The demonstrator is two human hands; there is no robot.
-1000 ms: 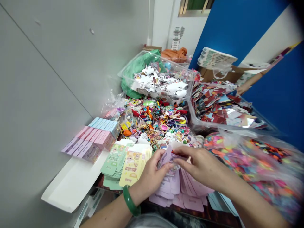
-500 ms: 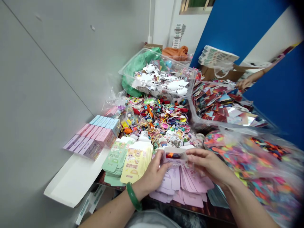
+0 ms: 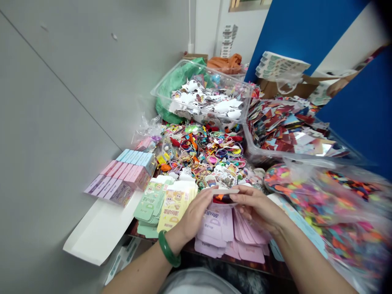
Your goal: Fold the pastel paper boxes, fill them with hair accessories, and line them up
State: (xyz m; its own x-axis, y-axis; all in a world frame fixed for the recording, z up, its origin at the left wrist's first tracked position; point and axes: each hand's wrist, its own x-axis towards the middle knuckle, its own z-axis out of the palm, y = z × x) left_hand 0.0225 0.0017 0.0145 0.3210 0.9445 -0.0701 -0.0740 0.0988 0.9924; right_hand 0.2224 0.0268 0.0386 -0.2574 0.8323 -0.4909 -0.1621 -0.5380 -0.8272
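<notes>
While both hands (image 3: 196, 214) hold box (image 3: 223, 191), fingers (image 3: 245, 197) bent

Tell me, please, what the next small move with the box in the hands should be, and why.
I would probably press the flap down and tuck it in: the box sits between the left hand and right hand, and dark and orange contents show beneath the flap, so it is not yet closed.

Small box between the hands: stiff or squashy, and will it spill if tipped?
The small box is probably light and easily dented, since its walls look like thin card. It may spill if tipped forward: red and orange contents show below the flap.
</notes>
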